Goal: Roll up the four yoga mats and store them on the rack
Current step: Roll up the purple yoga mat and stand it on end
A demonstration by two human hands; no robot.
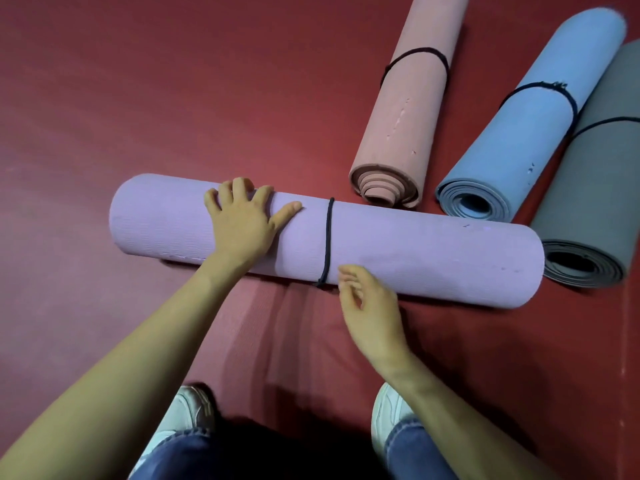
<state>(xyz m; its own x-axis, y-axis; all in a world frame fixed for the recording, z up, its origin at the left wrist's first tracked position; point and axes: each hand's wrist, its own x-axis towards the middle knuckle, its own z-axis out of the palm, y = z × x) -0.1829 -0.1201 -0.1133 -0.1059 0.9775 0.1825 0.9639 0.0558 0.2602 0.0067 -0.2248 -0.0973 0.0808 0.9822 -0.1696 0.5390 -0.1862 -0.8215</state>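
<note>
On floor: purple mat (415, 251), three others (408, 109) are lying rolled.
Left hand (242, 220): pressing it.
Right hand (370, 306): hovering empty.
Storing: waiting.

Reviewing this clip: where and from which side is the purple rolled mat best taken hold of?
Likely around its middle, either side of the black cord, from above. The purple mat lies crosswise on the floor as one long tied cylinder, so a mid-length two-handed hold should balance it. The left hand rests there on top.
</note>
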